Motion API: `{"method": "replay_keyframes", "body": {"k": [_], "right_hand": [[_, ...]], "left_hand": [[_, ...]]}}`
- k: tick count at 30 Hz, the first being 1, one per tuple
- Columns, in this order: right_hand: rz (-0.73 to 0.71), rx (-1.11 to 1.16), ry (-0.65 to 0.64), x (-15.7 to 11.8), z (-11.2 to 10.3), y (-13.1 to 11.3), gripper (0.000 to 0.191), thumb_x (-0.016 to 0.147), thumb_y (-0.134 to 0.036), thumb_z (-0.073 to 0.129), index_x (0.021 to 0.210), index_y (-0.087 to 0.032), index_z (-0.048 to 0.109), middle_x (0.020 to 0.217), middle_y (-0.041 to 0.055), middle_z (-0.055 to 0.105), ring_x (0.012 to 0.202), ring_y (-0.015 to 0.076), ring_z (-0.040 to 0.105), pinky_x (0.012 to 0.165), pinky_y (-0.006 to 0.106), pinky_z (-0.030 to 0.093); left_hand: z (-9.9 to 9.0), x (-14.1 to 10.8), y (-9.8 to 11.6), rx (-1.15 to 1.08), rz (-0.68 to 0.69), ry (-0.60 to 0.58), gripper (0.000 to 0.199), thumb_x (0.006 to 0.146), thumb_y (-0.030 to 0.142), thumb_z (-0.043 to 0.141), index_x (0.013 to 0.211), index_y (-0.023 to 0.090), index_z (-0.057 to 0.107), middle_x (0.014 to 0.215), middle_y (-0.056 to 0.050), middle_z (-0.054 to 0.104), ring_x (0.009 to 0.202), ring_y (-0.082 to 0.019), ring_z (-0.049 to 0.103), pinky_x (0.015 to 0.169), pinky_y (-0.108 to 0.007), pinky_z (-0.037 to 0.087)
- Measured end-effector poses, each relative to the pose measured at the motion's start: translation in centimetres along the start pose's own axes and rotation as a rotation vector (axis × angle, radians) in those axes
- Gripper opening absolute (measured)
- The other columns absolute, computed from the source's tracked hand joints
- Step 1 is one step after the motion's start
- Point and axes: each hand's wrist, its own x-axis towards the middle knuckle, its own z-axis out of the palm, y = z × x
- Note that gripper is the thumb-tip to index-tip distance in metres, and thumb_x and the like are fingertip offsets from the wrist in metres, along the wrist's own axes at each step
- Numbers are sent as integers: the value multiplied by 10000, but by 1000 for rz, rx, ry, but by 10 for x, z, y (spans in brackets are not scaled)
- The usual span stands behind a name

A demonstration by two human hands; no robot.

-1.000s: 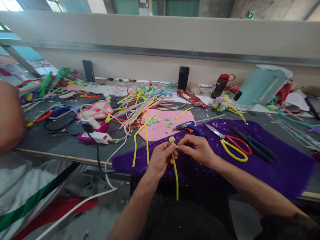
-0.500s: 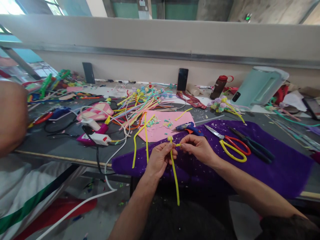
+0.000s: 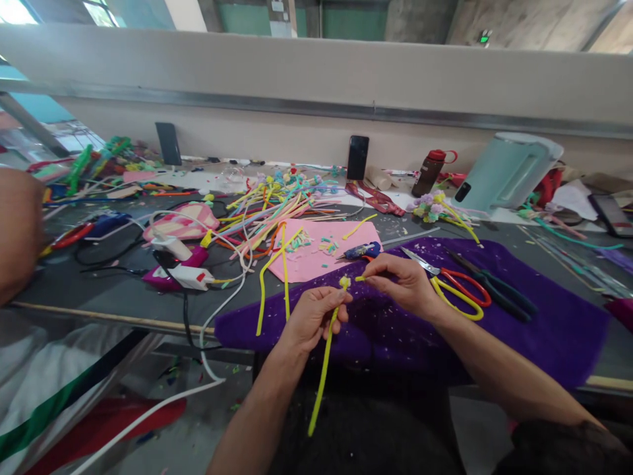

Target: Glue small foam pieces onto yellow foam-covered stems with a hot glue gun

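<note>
My left hand (image 3: 319, 313) is closed on a yellow pipe cleaner (image 3: 324, 373), whose long end hangs down and to the left. Above the fingertips sits a small pale yellow knob (image 3: 345, 282) at its top. My right hand (image 3: 395, 280) pinches a short yellow piece of pipe cleaner (image 3: 360, 278), its end pointing at the knob with a small gap between. Most of that piece is hidden by the fingers. Under both hands lies a purple cloth (image 3: 558, 330), with scissors (image 3: 459, 287) and dark-handled pliers (image 3: 502, 290) right of my right hand.
A blue glue gun (image 3: 363, 251) lies by a pink sheet (image 3: 291, 267) with cut bits on it. Behind is a heap of pipe cleaners (image 3: 281, 204). A power strip (image 3: 175, 270) with a white cable (image 3: 230, 303) is at left, near another person's arm (image 3: 20, 231).
My right hand has moved up and slightly right with the short piece, away from my left fingers. The hanging pipe cleaner has swung to the left, and its knob has tilted right.
</note>
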Motion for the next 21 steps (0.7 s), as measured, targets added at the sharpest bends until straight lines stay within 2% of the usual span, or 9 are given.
{"method": "replay_keyframes", "body": {"k": [4,8,13,21], "right_hand": [[-157,-72,-125,5,-15,1,125,821,-222,518,840,-186,636,776,22,632,713,117,576,668,250,456],[-250,-131,-235,8,-19,0,153,846,-217,496,860,-182,644,830,42,632,772,122,584,705,252,469],[-324,-200,-241,8,-17,4,151,838,-222,521,859,-156,656,835,73,630,759,127,586,676,242,473],[-404,-357,-248,7,-14,3,154,845,-231,511,846,-177,656,838,58,636,754,129,572,656,241,453]], "left_hand": [[0,2,2,41,-51,-53,237,695,345,640,719,110,643,442,-1,571,273,-49,444,262,-131,233],[2,3,3,108,-72,-80,250,706,360,627,718,111,650,419,-3,565,254,-42,413,257,-133,199],[2,5,1,156,-79,-124,256,722,365,613,726,112,651,419,10,564,257,-41,413,259,-135,197],[3,4,3,193,-61,-151,252,733,370,601,727,120,631,428,24,554,260,-38,412,260,-146,189]]}}
